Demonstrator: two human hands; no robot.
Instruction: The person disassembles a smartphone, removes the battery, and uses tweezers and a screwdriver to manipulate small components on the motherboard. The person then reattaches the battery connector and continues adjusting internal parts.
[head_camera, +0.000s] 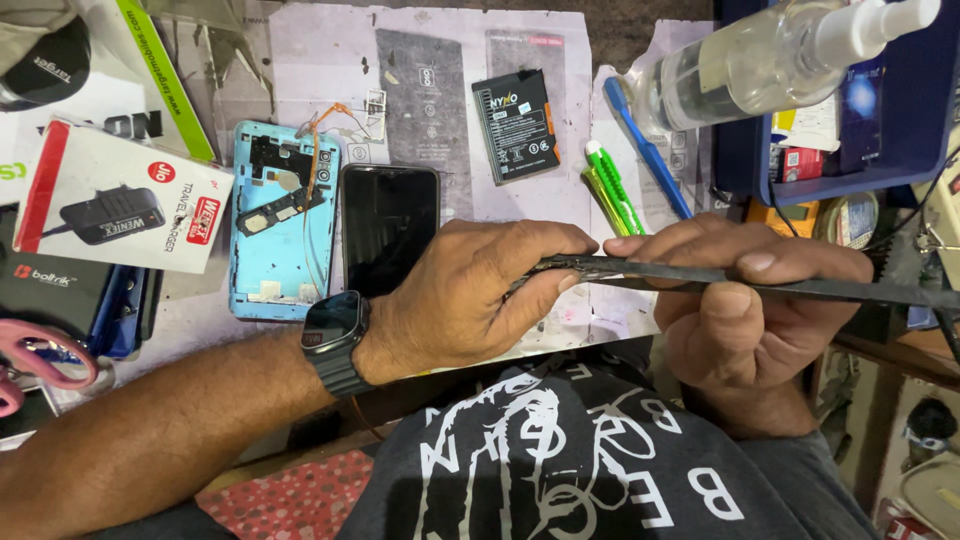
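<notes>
My left hand (470, 295) and my right hand (745, 305) both grip a thin dark flat panel (850, 290), seen edge-on and held level above the bench edge. The left fingertips pinch its left end; the right thumb lies along its top edge. A dark smartwatch (332, 340) is on my left wrist. On the bench beyond lie an opened light-blue phone frame (283, 220) with exposed parts and a black phone screen (390, 225) beside it.
A black phone battery (516, 125), a green-white tool (612, 185), a blue toothbrush (648, 150) and a clear spray bottle (770, 60) lie at the back. A white charger box (120, 200) and pink-handled scissors (45, 360) are at left. A blue tray (900, 150) stands right.
</notes>
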